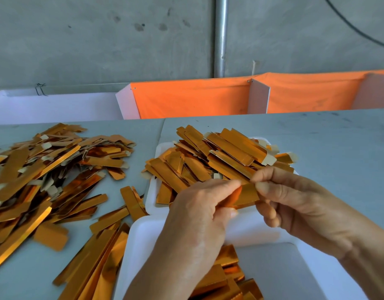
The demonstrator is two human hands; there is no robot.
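Currently you hold one shiny orange-gold foil-faced card strip (248, 194) between both hands, off the table and just above the near edge of the far white foam tray (153, 200). Your left hand (199, 206) pinches the strip's left end between thumb and forefinger, with the other fingers curled beneath. Your right hand (295, 202) pinches the right end, thumb on the near side and fingertips folded over the top. The strip lies roughly level between the two grips. Only its middle shows, because your fingers hide both ends.

Behind the strip, the far tray carries a heap of matching gold strips (208, 156), many with pale paper tabs at their ends. Right against it on the near side sits a second white foam tray (284, 269) holding a few flat gold strips (225, 278), partly hidden under your left forearm. To your left, a wide loose pile of gold strips (35, 174) spreads over the grey tabletop (327, 144), well apart from your hands. An orange cloth (193, 98) hangs beyond the table's far edge, below a grey concrete wall (78, 40).
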